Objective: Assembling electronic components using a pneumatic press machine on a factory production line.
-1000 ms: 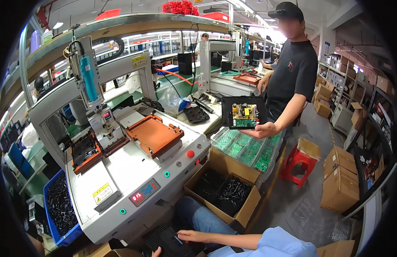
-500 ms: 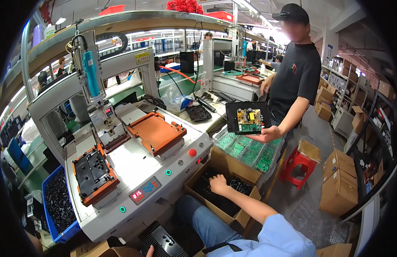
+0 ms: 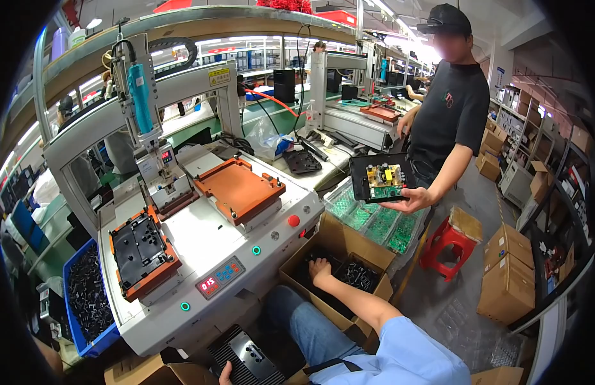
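Observation:
My right hand [image 3: 320,269] reaches down into an open cardboard box [image 3: 336,240] under the machine's front edge. Its fingers rest among small black parts [image 3: 356,276], and I cannot see whether they grip any. Only a bit of my left hand [image 3: 225,374] shows at the bottom edge, holding the corner of a black finned housing [image 3: 246,356] on my lap. On the white screwdriving machine [image 3: 201,237] an orange fixture [image 3: 143,247] carries a black housing, and a second orange fixture [image 3: 238,189] stands further back.
A co-worker in a black shirt [image 3: 452,109] stands to the right holding a black tray with a circuit board [image 3: 382,179]. Green boards [image 3: 374,221] lie below it. There is a blue bin of black parts [image 3: 89,301], a red stool [image 3: 446,247] and stacked cartons [image 3: 509,276].
My right hand left my lap and reached forward into the cardboard box. The left fixture with the black housing slid toward me. The co-worker keeps holding the tray.

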Available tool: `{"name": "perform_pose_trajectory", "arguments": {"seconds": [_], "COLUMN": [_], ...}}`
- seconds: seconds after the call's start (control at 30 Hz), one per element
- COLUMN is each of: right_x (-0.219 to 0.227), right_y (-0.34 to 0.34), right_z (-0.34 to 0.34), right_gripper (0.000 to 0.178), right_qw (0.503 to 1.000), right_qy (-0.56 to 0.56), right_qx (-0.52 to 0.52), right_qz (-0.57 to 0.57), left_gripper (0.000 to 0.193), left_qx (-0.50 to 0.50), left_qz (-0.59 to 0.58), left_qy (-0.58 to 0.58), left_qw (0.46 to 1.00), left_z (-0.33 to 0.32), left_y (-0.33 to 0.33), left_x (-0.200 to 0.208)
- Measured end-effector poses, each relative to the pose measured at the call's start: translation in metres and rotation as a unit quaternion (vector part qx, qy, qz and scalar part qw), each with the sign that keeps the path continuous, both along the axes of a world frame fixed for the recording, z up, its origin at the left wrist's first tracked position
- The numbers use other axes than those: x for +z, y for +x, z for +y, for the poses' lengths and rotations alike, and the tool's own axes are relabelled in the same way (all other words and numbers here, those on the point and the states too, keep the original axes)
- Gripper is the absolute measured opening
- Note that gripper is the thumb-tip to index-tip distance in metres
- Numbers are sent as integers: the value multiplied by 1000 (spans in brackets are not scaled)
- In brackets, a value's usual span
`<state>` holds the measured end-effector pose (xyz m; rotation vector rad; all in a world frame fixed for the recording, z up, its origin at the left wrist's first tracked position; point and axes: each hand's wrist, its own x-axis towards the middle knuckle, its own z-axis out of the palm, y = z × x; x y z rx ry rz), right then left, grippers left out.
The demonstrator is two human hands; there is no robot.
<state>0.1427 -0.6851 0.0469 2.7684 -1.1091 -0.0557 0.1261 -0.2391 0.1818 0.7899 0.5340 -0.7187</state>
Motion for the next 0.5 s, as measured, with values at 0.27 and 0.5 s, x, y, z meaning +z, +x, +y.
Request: {"name": "perform_pose_trajectory", "arguments": {"seconds": [0.27, 0.5], "right_x": [12, 21], "right_y": [-2, -9], "right_z": [4, 0], "right_gripper": [20, 20], "right_qw": [999, 999], "right_qy": [15, 11], "right_qx": [-4, 13], "right_qz": [-28, -46], "left_gripper": [20, 23], "left_qx": [-4, -21], "left_qz": [-10, -19], "left_qy": [12, 20], "left_qw": [1000, 999], "left_z": [1, -3], "left_y": [3, 1], "left_x": [-9, -3]}}
